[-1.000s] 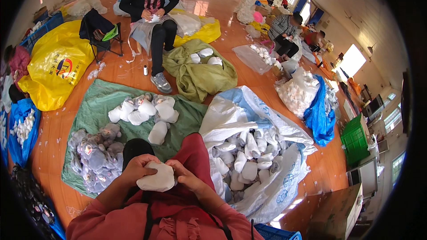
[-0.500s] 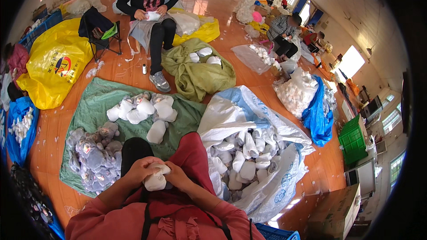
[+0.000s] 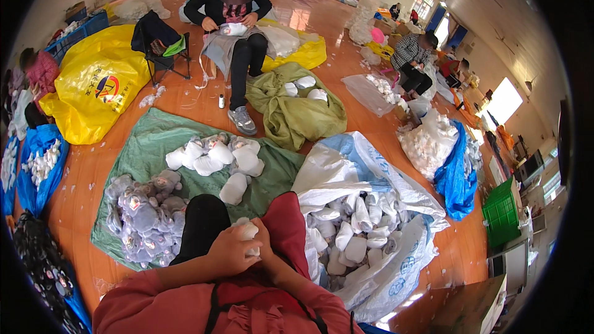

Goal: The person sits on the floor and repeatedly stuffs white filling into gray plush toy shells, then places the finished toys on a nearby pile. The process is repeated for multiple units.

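Note:
A small white stuffed plush piece sits above my lap, mostly covered by fingers. My left hand is wrapped round it from one side, and my right hand closes on it from the other. Just beyond my knees, on a green cloth sheet, lie several white plush pieces, a few showing grey parts. To the left on the same sheet is a heap of grey plush toys. By my right knee an open white woven sack holds many white and grey pieces.
Across from me a seated person handles a white and grey piece. An olive sack with white pieces lies near that person's feet. A yellow sack, a folding chair, a green crate and a cardboard box stand around.
My view has shifted, so the surroundings appear farther right. My hands have turned the white piece and now cover more of it. The person across has moved their hands apart on their piece.

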